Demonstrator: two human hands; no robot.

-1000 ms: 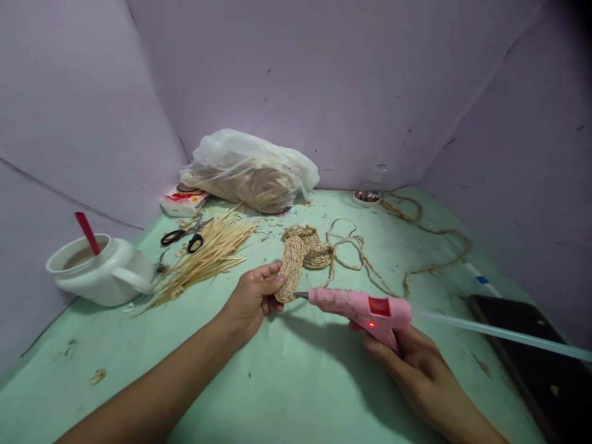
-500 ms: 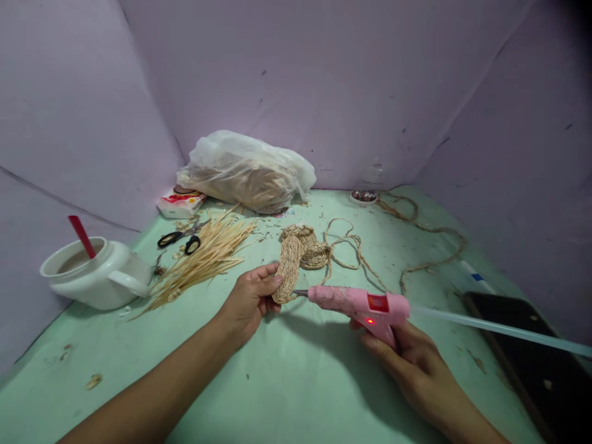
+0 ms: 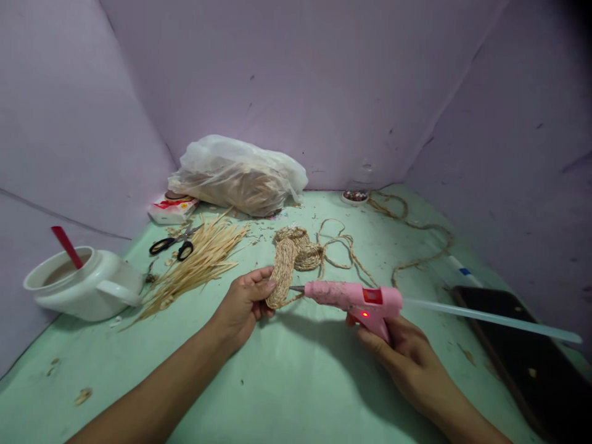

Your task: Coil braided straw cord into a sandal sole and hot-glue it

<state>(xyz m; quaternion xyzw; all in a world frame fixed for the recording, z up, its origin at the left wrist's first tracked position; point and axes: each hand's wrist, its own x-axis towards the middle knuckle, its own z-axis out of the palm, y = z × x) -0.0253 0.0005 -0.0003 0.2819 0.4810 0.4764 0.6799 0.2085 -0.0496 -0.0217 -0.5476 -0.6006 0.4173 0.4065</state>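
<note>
My left hand [image 3: 247,305] pinches the near end of a flat braided fiber piece [image 3: 283,265], thumb on top. The piece curls back at its far end, and loose twisted cord [image 3: 340,256] trails from it to the right. Wrapped round the handle of a pink glue gun [image 3: 354,296] is my right hand [image 3: 402,351]. The gun's metal nozzle points left, close to the braid's right edge near my left fingertips; whether it touches is unclear. A red light glows on the gun, and a long clear glue stick [image 3: 490,316] sticks out of its back.
Dry straw strips [image 3: 198,259] and black-handled scissors [image 3: 173,245] lie left, beside a white pot [image 3: 92,293] with a red stick. A plastic bag [image 3: 240,176], small box [image 3: 172,211] and bead dish [image 3: 355,197] stand behind. At right are a phone [image 3: 518,351] and pen [image 3: 466,271].
The nozzle now sits slightly higher along the braid's edge, and a strand of cord shows below it from the braid's near end. The whole view has shifted a little.
</note>
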